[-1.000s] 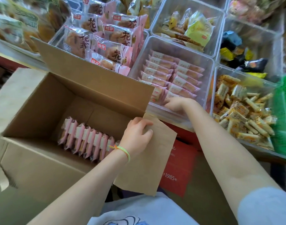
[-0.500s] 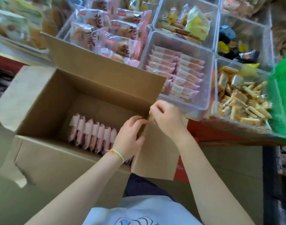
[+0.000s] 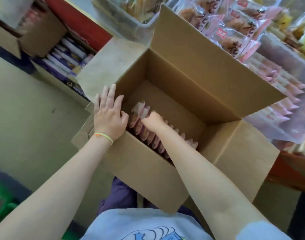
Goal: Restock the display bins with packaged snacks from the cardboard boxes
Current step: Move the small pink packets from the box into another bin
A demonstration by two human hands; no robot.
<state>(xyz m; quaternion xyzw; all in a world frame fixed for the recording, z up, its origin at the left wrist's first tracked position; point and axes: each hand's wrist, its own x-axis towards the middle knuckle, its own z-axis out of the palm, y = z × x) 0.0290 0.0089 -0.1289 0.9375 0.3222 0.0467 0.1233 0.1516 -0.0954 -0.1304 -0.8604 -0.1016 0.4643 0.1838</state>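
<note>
Cardboard box (image 3: 191, 94) is being steadied by the flat, spread left hand (image 3: 109, 116); pink snack packs (image 3: 144, 129) inside are being clutched by the right hand (image 3: 152, 121). Probably best lifted as a tight bunch.

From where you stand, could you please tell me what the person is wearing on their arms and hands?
Both forearms are bare and neither hand is gloved. The left hand has a thin yellow-green band with an orange stretch round its wrist. The right hand wears nothing; a pale blue short sleeve shows on that arm.

dull green floor (image 3: 32, 118), red shelf edge (image 3: 82, 21)
</note>
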